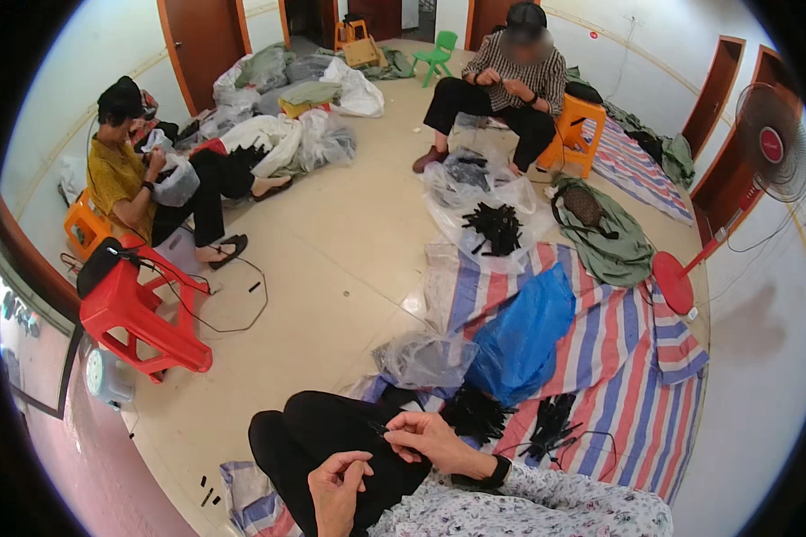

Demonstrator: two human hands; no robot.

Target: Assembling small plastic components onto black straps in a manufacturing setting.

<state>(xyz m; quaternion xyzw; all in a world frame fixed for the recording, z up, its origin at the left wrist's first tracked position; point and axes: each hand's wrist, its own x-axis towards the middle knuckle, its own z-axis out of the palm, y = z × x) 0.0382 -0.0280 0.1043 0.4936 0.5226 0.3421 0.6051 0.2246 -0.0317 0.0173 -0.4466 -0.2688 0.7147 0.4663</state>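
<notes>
Over my black-trousered lap, my right hand (pixel 431 440) pinches a small dark piece (pixel 379 430) that sticks out past the fingertips; its exact kind is too small to tell. My left hand (pixel 338 488) hovers just left of it and nearer to me, thumb and forefinger pressed together. Whatever lies between those fingers, if anything, cannot be made out. Beyond my right forearm lie a heap of short black strips (pixel 474 413) and another bundle of black strips (pixel 553 431), both on a striped sheet (pixel 635 421).
A blue plastic bag (pixel 524 336) and a clear bag (pixel 425 358) lie ahead. A red stool (pixel 143 309) stands left, a standing fan (pixel 676 279) right. Two people sit farther off, handling small things. Full sacks (pixel 282 89) are piled at the back.
</notes>
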